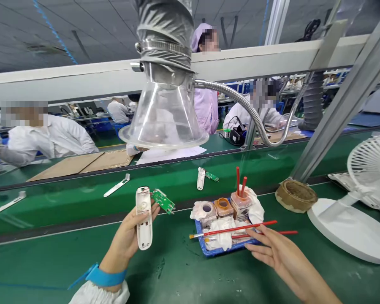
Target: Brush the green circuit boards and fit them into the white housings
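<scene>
In my left hand point(126, 232) is a long white plastic housing point(145, 228), held upright with its hollow inside facing me. A small green circuit board point(163, 201) hangs off its upper end on thin wires, beside my fingertips. My right hand point(272, 249) is over the right side of a blue tray point(209, 253), its thumb and fingers at the handle of a red paintbrush point(221, 231). That brush's bristles point left past the tray rim. Under it lies a second red brush point(281, 232). Crumpled white tissue point(224, 236) and small stained bottles point(223, 207) fill the tray.
Above the bench hangs a clear extraction hood point(164, 114). A roll of brown tape point(296, 195) and a white fan point(354, 228) stand at right. The upright green panel point(174, 173) mirrors the housing. Co-workers in white point(57, 135) sit beyond it.
</scene>
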A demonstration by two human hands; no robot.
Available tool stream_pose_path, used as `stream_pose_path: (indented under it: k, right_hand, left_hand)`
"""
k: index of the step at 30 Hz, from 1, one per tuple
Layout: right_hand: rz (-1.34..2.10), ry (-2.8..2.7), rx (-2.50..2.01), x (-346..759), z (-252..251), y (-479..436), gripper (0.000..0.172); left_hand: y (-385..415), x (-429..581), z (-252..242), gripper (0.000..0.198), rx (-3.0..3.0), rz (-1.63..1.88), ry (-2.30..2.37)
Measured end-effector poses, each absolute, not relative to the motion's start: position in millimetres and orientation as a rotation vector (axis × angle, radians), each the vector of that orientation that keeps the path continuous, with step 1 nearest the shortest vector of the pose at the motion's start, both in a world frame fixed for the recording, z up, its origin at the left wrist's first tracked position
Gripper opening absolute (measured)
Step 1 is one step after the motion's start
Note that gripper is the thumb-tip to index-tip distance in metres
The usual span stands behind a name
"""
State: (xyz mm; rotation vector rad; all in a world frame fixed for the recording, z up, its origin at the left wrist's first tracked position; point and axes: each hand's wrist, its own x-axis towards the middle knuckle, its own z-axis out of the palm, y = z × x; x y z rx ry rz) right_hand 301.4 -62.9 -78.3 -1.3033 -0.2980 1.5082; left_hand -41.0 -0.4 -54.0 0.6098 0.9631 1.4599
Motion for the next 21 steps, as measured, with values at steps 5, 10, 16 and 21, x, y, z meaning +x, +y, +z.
stream_pose_path:
  k: [5,10,16,21]
  right_hand:
    - [1.427,-0.369,-1.347,309,-81,-57,0.027]
    - [1.462,-0.449,-1.357,311,-86,-54,0.017]
    - [1.596,-0.720,-1.151,272,-63,-55,0.042]
    - [1.832,-0.923,-0.919,234,-37,-52,0.052]
  left_hand:
    - [-16,-5,-44,0.019,0.582,1.372,0.814]
    - [-22,22,-39,0.019,0.637,1.284,0.702]
    - [-40,37,-34,0.029,0.716,1.130,0.700]
    - [-50,45,-36,0.038,0.801,1.093,0.695]
